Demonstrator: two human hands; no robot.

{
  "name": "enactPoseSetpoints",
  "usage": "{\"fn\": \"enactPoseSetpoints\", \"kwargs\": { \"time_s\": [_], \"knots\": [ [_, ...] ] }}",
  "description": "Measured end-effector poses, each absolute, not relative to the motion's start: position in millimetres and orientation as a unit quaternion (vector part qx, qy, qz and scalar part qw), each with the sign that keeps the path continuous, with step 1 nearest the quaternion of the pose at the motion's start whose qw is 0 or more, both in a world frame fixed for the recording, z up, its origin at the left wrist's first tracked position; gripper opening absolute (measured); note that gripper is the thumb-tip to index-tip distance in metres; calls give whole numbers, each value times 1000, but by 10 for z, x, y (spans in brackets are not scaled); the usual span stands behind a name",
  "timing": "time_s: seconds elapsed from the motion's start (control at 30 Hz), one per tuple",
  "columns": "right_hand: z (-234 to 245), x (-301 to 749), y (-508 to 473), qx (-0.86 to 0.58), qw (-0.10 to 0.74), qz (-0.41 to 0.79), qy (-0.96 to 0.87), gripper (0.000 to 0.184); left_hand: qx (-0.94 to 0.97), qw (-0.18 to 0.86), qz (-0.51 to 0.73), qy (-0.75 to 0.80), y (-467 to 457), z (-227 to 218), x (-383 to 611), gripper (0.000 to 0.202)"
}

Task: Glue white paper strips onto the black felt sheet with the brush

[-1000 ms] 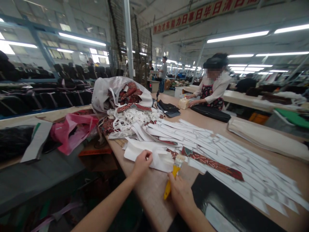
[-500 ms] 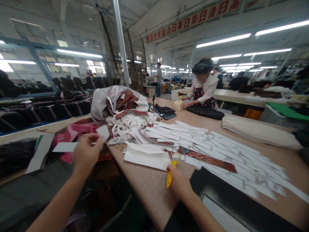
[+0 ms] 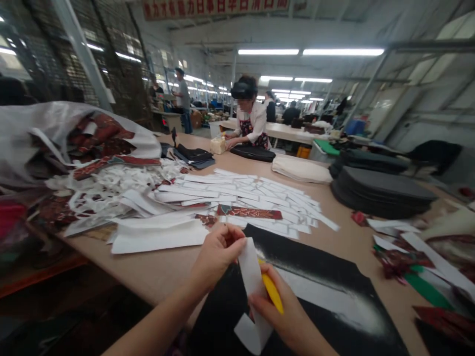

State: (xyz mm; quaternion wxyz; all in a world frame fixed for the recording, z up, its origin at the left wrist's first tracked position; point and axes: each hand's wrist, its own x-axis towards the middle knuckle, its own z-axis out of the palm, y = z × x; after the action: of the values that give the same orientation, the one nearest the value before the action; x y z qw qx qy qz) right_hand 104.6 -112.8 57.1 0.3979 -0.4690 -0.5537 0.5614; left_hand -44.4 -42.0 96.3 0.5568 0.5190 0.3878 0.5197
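Observation:
My left hand pinches the upper end of a white strip between thumb and fingers. The strip hangs down and its lower end curls over. My right hand grips a yellow-handled brush, with its thumb also pressed on the strip's lower part; the bristles are hidden. Beneath both hands lies a black sheet on the table, with a pale band and whitish smears on it. Just beyond are a folded white sheet and a dark red patterned strip.
Many white strips lie spread across the table. White scraps and a translucent bag of red patterned pieces sit left. Dark stacked pads stand right. A co-worker works across the table.
The view has swung right. My left hand has brought the white strip from the left over the black sheet, and my right hand, still holding the brush, now touches the strip too.

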Motion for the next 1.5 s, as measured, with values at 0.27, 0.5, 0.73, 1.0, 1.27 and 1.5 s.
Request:
{"fn": "enactPoseSetpoints", "kwargs": {
  "time_s": [0.27,0.5,0.73,1.0,1.27,1.5],
  "knots": [
    [331,2576,-1538,-693,290,320,-578,40,468,592,498,428,-203,624,-174,45],
    [95,3301,-1468,-790,268,207,-511,46,616,518,298,514,-45,121,-108,25],
    [-55,3277,-1384,-801,258,156,-517,35,725,418,168,521,26,-72,-171,17],
    [-205,3457,-1307,-806,208,182,-524,44,766,328,110,541,19,15,-106,16],
    [-192,3400,-1316,-811,190,196,-517,44,796,252,82,543,-36,45,-61,16],
    [-119,3236,-1432,-824,189,170,-506,38,836,171,68,517,-138,18,-22,20]
  ]
}}
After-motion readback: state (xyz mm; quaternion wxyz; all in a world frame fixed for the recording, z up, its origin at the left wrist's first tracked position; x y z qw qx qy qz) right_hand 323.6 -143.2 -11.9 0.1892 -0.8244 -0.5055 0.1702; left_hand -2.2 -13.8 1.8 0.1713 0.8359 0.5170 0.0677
